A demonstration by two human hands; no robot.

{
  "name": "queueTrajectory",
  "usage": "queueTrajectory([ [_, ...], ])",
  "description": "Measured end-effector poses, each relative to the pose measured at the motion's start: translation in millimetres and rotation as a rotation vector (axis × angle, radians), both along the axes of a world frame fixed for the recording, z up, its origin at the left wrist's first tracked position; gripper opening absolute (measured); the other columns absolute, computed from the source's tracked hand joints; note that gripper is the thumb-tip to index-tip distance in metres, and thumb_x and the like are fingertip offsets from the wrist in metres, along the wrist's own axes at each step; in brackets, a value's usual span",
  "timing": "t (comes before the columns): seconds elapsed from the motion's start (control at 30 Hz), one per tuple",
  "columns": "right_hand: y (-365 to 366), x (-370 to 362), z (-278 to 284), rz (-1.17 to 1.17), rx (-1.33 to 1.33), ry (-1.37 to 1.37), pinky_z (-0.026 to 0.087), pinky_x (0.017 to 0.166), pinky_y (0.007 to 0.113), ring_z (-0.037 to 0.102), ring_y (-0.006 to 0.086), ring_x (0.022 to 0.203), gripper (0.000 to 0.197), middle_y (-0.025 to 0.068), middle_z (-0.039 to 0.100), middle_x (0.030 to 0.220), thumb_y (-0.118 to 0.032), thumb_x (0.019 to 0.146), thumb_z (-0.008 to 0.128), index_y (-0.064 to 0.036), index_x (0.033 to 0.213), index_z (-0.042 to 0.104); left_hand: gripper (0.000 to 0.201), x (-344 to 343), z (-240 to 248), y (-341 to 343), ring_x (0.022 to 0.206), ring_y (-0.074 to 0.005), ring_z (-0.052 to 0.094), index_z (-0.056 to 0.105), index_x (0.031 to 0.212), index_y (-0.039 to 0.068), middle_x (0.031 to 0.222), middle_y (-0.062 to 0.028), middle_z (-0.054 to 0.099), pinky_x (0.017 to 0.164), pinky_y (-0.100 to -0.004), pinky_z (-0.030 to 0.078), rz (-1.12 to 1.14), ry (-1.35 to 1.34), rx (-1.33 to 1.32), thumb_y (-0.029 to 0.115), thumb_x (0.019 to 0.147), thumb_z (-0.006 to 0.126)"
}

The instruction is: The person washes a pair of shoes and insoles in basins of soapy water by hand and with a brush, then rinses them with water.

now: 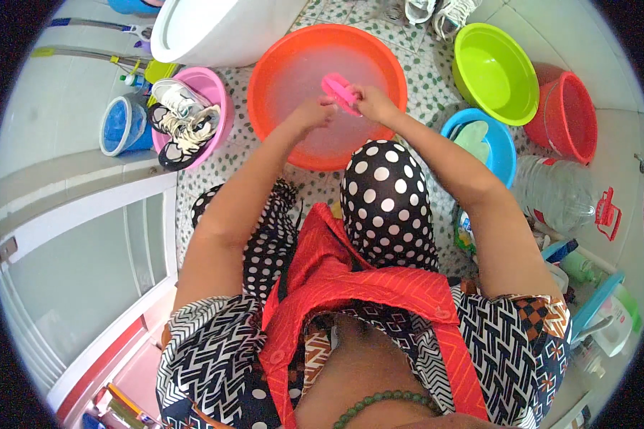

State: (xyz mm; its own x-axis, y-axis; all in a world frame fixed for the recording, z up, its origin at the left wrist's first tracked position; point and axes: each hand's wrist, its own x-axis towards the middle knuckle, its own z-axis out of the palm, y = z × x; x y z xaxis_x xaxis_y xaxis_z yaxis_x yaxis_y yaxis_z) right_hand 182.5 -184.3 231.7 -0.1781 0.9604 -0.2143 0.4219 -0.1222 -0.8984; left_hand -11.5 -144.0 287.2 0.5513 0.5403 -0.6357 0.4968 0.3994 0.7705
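Both arms reach forward over the round orange plastic basin of water. The right hand is closed around a pink plastic scrub brush above the basin's middle; the left hand, fingers curled, touches the brush's near end.

Single head-worn fisheye view, looking steeply down, close over knees, orange basin just ahead

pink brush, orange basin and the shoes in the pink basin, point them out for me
pink brush (338,92), head view, on its back between the hands
orange basin (275,61), head view, on its left rim
shoes (181,118), head view, on the laces
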Motion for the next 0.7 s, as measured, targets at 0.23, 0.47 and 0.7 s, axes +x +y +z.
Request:
queueTrajectory([
  [0.23, 15, -42, 132, -0.210, 0.442, -0.009, 0.041, 0.057, 0.026, 0.050, 0.0058, 0.063, 0.020, -0.0019, 0.054, 0.067, -0.023, 0.085, 0.057, -0.0043, 0.090, 0.058, 0.035, -33, 74, 7, 0.086, -0.0221, 0.060, 0.054, 0.111, -0.001, 0.094, -0.0105, 0.062, 0.073, -0.0333, 0.048, 0.297, -0.209, 0.809, 0.014, 0.079, 0.056],
  [0.47, 13, -10, 31, -0.009, -0.043, -0.687, 0.042, 0.069, 0.047, 0.058, 0.0364, 0.078, 0.036, 0.0206, 0.060, 0.082, -0.036, 0.088, 0.043, -0.0015, 0.090, 0.055, 0.037, -13, 12, 24, 0.092, -0.0345, 0.057, 0.053, 0.110, 0.003, 0.101, -0.0201, 0.059, 0.080, -0.0434, 0.045, -0.804, 0.561, 0.952, 0.022, 0.079, 0.057],
  [0.7, 5, -42, 50, -0.274, 0.265, -0.097, 0.044, 0.072, 0.047, 0.059, 0.0378, 0.082, 0.040, 0.0230, 0.061, 0.089, -0.040, 0.083, 0.051, -0.0028, 0.094, 0.060, 0.043, -19, 61, 5, 0.096, -0.0352, 0.055, 0.049, 0.115, 0.006, 0.102, -0.0217, 0.057, 0.081, -0.0443, 0.045, -0.588, 0.557, 0.874, 0.026, 0.079, 0.059],
])
